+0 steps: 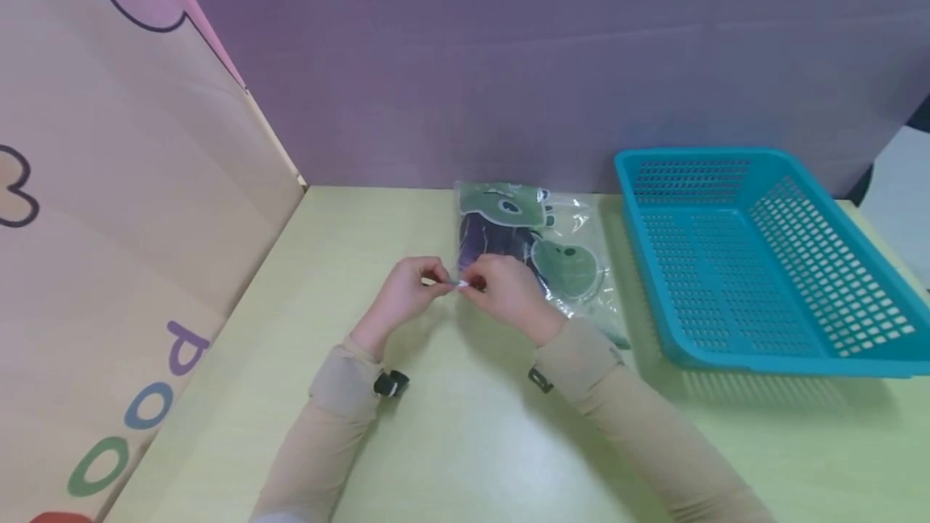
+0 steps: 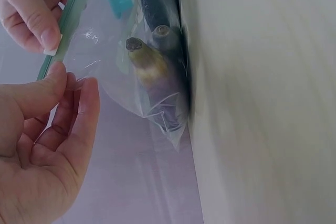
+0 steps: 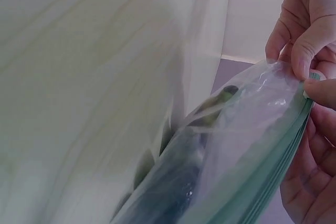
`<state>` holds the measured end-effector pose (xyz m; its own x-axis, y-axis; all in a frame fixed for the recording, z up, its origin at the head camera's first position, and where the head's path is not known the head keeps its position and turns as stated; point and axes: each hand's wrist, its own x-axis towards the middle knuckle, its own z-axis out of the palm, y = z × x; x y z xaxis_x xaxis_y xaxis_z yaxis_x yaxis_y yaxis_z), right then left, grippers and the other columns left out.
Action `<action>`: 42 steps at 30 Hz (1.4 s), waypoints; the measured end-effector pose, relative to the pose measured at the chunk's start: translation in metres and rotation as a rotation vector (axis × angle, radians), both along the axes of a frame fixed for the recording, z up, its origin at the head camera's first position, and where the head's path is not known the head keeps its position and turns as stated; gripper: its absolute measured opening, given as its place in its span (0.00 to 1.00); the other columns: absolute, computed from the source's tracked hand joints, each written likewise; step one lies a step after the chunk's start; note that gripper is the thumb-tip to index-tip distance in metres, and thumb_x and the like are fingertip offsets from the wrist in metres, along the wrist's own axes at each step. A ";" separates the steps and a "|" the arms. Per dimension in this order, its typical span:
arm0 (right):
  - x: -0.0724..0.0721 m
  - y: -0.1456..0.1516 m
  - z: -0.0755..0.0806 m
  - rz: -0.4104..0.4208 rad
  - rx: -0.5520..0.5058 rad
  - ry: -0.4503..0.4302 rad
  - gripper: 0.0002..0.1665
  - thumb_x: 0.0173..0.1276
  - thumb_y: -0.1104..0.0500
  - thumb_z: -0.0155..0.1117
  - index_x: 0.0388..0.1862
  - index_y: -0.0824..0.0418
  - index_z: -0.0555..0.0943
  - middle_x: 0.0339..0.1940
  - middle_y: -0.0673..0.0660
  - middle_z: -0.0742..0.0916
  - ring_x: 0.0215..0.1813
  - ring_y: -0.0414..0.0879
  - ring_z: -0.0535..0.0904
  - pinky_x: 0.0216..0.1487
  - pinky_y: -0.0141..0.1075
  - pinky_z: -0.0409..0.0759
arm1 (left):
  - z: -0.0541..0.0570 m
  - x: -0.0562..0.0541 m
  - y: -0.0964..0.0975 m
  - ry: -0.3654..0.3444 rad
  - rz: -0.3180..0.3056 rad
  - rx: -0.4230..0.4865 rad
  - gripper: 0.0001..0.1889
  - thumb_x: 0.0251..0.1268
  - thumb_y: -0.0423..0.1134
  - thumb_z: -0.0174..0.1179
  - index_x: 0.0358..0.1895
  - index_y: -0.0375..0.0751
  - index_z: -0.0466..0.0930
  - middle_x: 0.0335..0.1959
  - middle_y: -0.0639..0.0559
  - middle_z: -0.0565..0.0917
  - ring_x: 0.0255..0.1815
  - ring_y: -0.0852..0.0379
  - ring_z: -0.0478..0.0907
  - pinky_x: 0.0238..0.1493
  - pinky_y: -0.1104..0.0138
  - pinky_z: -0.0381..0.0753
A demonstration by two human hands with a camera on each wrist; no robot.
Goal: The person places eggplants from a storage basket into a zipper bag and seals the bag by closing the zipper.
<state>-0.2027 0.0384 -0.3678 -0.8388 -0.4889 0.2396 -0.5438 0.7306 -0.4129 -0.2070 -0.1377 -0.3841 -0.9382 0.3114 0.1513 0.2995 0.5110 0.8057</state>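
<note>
A clear zip bag [image 1: 570, 269] with green prints lies on the table, its near left corner lifted. Dark purple eggplants [image 2: 163, 90] show through the plastic, one with a brown stem end. Along the bag's opening runs a green zip strip [image 3: 275, 169] with a small white slider [image 2: 51, 52]. My left hand [image 1: 407, 290] pinches the corner of the bag at the end of the strip, between thumb and fingers. Close beside it, my right hand [image 1: 508, 285] pinches the white slider, thumb on top, other fingers curled behind the strip.
A blue-green plastic basket [image 1: 647, 265] with perforated walls stands right of the bag. The pale table [image 1: 450, 442] meets a purple backdrop [image 1: 465, 63] behind and a printed panel [image 1: 182, 208] at left. Black wrist straps [image 1: 391, 383] hang by the sleeves.
</note>
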 end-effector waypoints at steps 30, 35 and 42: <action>-0.002 0.014 -0.005 0.001 -0.023 -0.083 0.06 0.59 0.59 0.68 0.31 0.62 0.85 0.25 0.52 0.84 0.28 0.42 0.78 0.32 0.30 0.78 | -0.003 -0.003 -0.003 -0.044 0.003 -0.023 0.04 0.56 0.26 0.63 0.26 0.34 0.78 0.34 0.42 0.84 0.42 0.47 0.82 0.46 0.59 0.83; -0.002 0.017 -0.006 0.010 -0.037 -0.095 0.06 0.59 0.60 0.68 0.30 0.62 0.85 0.25 0.53 0.84 0.28 0.42 0.78 0.32 0.30 0.78 | -0.003 -0.002 -0.003 -0.035 -0.009 -0.030 0.04 0.56 0.26 0.63 0.27 0.33 0.78 0.33 0.42 0.84 0.42 0.46 0.82 0.46 0.59 0.83; -0.001 0.022 -0.009 0.035 -0.078 -0.124 0.05 0.59 0.60 0.67 0.30 0.62 0.84 0.25 0.53 0.86 0.27 0.41 0.78 0.33 0.30 0.79 | -0.003 -0.002 -0.004 -0.052 -0.024 -0.037 0.04 0.57 0.26 0.62 0.27 0.33 0.78 0.33 0.42 0.83 0.42 0.47 0.81 0.46 0.60 0.83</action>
<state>-0.2034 0.0607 -0.3772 -0.8470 -0.5027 0.1730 -0.5097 0.6752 -0.5332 -0.2087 -0.1413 -0.3867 -0.9367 0.3383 0.0899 0.2698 0.5343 0.8011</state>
